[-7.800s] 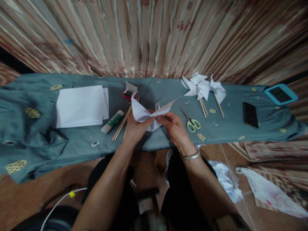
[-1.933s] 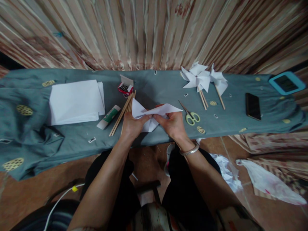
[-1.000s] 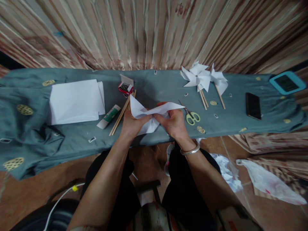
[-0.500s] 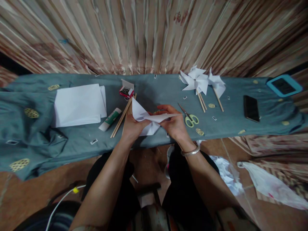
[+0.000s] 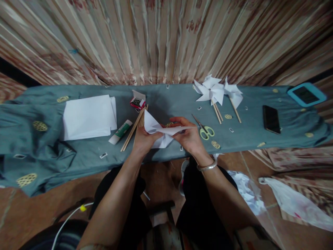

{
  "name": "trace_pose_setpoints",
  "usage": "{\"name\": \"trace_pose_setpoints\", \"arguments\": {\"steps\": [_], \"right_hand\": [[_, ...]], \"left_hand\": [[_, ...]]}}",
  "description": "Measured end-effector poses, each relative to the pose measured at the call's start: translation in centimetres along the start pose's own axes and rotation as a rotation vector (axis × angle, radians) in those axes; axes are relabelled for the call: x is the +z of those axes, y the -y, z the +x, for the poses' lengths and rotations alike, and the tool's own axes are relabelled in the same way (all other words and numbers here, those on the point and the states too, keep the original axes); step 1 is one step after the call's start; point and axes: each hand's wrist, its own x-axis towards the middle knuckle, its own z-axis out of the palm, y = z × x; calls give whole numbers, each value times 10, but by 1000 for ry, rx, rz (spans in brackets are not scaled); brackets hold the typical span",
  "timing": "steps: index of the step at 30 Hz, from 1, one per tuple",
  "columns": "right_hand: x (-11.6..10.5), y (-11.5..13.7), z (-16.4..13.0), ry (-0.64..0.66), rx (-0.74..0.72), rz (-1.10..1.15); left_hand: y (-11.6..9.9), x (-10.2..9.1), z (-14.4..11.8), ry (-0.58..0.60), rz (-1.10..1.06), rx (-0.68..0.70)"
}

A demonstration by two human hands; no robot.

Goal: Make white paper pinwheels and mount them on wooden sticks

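Note:
A white paper pinwheel (image 5: 164,141) without a stick showing is held between my two hands over the table's front part. My left hand (image 5: 144,139) grips its left side, thumb on the paper near the middle. On the other side my right hand (image 5: 187,136) is closed on the right blades, with the fingers partly behind the paper. Several wooden sticks (image 5: 129,134) lie just left of my left hand, and a small red and white box (image 5: 138,100) of dark metal pieces stands open behind them. Green-handled scissors (image 5: 206,132) rest right of my right hand.
A white paper stack (image 5: 87,116) and a glue stick (image 5: 120,132) lie at the left. Finished pinwheels (image 5: 211,91) on sticks lie back right, with a black phone (image 5: 271,119) and a blue-framed tablet (image 5: 307,94) farther right. Crumpled paper (image 5: 247,192) is on the floor.
The view has shifted slightly, so the table sits a little lower. Both hands keep hold of the paper pinwheel, with hardly any change in their grip.

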Motion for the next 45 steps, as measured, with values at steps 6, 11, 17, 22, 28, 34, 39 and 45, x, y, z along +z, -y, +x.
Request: {"name": "trace_pose_setpoints", "arguments": {"steps": [6,11,17,22,28,34,39,45], "right_hand": [[-2,-1,1,34,55,-50],[-2,2,1,35,36,-14],[-2,6,1,33,24,-72],[-2,5,0,39,36,-54],[-3,3,1,76,61,11],[-7,3,3,144,110,94],[-12,2,3,220,155,220],[-10,0,0,197,142,228]], "left_hand": [[0,0,1,-22,42,-50],[6,-3,1,-5,90,-44],[12,-5,3,6,95,-15],[13,-5,4,-1,105,-13],[11,-4,4,17,48,20],[3,1,0,-32,15,-15],[0,3,-2,-35,-12,-41],[2,5,-6,-28,-20,-24]]}}
